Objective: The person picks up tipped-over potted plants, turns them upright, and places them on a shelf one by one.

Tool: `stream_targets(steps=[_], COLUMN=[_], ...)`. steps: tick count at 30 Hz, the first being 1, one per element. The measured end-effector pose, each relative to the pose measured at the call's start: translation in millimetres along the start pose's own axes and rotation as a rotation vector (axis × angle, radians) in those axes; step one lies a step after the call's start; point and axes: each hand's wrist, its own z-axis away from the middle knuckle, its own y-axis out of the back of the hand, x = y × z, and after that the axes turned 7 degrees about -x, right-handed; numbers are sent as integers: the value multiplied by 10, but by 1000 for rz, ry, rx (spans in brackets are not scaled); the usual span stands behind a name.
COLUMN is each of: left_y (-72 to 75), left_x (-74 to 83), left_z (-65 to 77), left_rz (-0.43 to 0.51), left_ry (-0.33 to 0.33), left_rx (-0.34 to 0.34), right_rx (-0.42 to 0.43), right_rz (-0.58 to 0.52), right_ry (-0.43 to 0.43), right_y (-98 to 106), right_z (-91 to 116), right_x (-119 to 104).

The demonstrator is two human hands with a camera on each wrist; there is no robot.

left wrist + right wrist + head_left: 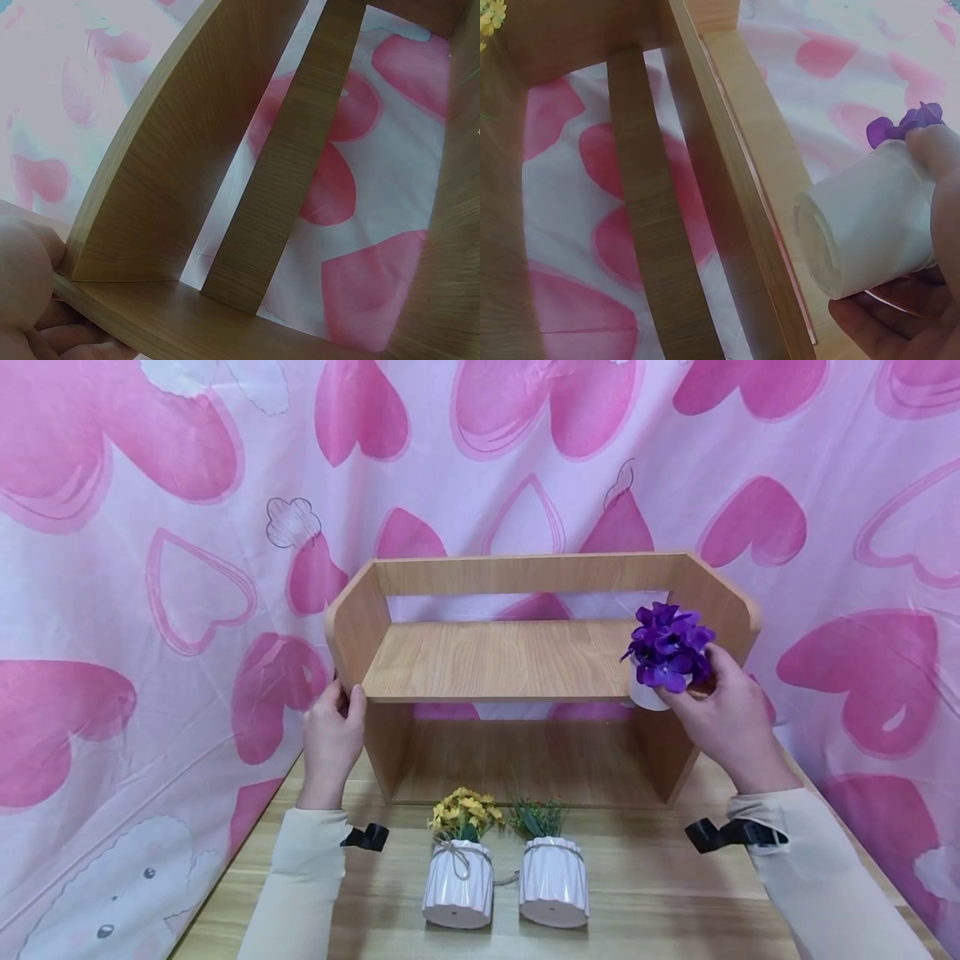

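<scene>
In the head view a two-tier wooden shelf (495, 660) stands on the table. My left hand (333, 727) grips the front edge of its left side panel, at the height of the middle board; the left wrist view has the thumb on one face and the fingers curled beneath. My right hand (723, 718) holds a white pot (870, 217) of purple flowers (669, 647) in front of the shelf's right end. From the right wrist view, the pot is tilted and its base is off the board, with thumb and fingers around it.
Two white ribbed pots stand on the table (637, 877) before the shelf: one with yellow flowers (465, 814), the other with a green plant (540, 818). Twine is tied round them. A pink heart-patterned cloth (525, 452) hangs behind.
</scene>
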Motion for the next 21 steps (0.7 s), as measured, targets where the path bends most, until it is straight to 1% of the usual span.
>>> stream_targets(steps=[5,12,17,21], left_y=[2,12,17,12], left_x=[20,19,30,41], left_z=[10,32,45,50], left_rz=[28,42,36,33], left_ry=[35,54,54,47], left_rx=[-27,-49,-44,-41], right_rx=[-40,-61,-92,-89], right_rz=[-37,-21,-23,-33], right_ry=[-50,-79,-129,-152], right_y=[-36,-93,-138,-154], right_z=[-125,-258,-325,-367], right_x=[-14,14,32,43])
